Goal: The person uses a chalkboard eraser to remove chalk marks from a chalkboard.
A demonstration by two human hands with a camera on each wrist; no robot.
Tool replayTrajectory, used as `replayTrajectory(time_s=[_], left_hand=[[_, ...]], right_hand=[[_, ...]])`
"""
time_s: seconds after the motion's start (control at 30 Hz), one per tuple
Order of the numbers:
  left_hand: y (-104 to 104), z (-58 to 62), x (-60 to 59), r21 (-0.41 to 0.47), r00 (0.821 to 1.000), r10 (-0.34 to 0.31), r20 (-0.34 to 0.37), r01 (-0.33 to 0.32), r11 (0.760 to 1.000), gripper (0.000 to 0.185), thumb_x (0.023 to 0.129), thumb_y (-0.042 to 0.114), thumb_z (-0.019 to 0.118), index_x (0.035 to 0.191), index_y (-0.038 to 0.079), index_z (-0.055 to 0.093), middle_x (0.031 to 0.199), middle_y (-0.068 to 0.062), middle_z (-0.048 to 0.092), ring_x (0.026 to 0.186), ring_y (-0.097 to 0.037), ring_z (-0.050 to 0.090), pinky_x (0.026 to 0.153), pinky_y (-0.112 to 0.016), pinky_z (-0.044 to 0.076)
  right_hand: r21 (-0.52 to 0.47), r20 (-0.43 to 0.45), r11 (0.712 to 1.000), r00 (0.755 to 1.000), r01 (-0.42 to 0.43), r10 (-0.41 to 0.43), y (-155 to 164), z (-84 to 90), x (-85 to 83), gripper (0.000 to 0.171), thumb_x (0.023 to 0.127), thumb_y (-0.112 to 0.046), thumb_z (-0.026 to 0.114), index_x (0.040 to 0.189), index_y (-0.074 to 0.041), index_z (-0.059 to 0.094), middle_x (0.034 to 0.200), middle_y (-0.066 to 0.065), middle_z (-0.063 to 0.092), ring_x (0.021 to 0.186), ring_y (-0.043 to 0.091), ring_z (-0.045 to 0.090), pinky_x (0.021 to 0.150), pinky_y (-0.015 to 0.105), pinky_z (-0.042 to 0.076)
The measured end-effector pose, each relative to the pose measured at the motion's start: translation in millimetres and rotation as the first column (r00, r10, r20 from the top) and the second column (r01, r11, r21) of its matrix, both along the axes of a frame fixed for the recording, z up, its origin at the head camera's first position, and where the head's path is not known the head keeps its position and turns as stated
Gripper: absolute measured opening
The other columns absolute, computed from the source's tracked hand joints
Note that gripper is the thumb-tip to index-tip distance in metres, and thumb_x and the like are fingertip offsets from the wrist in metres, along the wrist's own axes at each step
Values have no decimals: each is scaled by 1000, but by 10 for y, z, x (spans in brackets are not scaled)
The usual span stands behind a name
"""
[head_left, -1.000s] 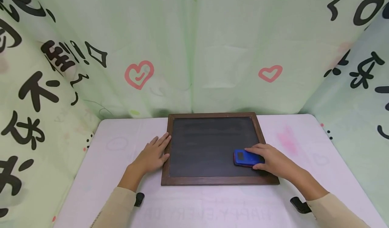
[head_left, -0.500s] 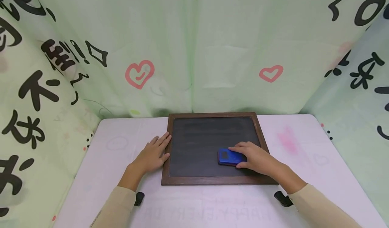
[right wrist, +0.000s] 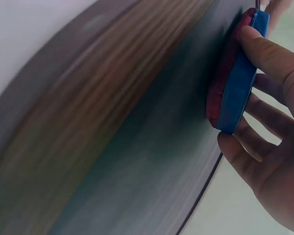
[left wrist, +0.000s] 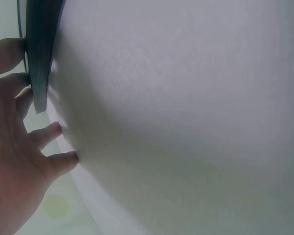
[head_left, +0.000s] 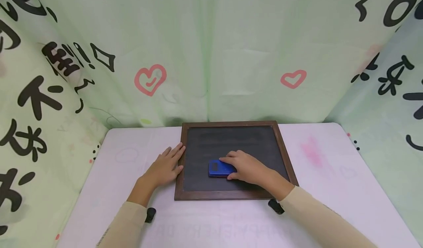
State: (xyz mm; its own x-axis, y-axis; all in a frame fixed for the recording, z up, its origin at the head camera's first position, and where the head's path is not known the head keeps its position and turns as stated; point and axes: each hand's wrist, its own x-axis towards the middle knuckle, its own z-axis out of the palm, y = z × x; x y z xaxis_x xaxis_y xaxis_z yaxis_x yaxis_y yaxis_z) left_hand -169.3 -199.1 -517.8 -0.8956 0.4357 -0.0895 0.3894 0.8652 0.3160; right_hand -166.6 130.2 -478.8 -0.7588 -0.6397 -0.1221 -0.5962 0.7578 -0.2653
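A blackboard with a brown wooden frame lies on the table. My right hand grips a blue eraser between thumb and fingers, over the lower middle of the dark surface. In the right wrist view the eraser shows a dark red pad facing the board. My left hand rests at the board's left edge, fingers spread and fingertips touching the frame. The left wrist view shows the left hand beside the board's edge, with some fingers on the tabletop.
The board lies on a pale pinkish-white table with a pink smudge at right. A light green curtain with black characters and red hearts hangs behind and along both sides. Each sleeve has a small black device at the wrist.
The right hand has slid the eraser leftward across the board, from near the right side to the lower middle. The left hand has stayed at the frame's left edge.
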Motion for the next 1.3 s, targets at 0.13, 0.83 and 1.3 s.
replayTrajectory(time_s=[0.13, 0.83, 1.3], left_hand=[[-3, 3, 1, 6, 1000, 1, -1, -1, 1000, 67, 108, 35, 50, 166, 13, 24, 174, -7, 19, 153, -52, 26, 114, -75, 29], [18, 14, 4, -4, 1000, 17, 21, -17, 1000, 68, 107, 34, 51, 166, 15, 24, 174, -5, 18, 154, -50, 25, 115, -74, 29], [12, -10, -7, 3, 1000, 12, 23, -12, 1000, 68, 108, 36, 50, 166, 16, 23, 174, -5, 17, 154, -50, 23, 116, -75, 28]], right_hand=[[24, -13, 1000, 1000, -21, 21, -259, 14, -25, 65, 90, -40, 80, 147, -14, 60, 135, 8, 65, 117, 27, 61, 100, 42, 55], [146, -133, 985, 984, -95, 115, -869, 8, 127, 70, 91, -45, 78, 149, -13, 58, 135, 6, 64, 116, 24, 62, 98, 35, 57], [188, -124, 962, 967, -196, 222, -753, 77, 259, 64, 91, -43, 78, 148, -22, 59, 131, 2, 65, 111, 20, 62, 95, 32, 57]])
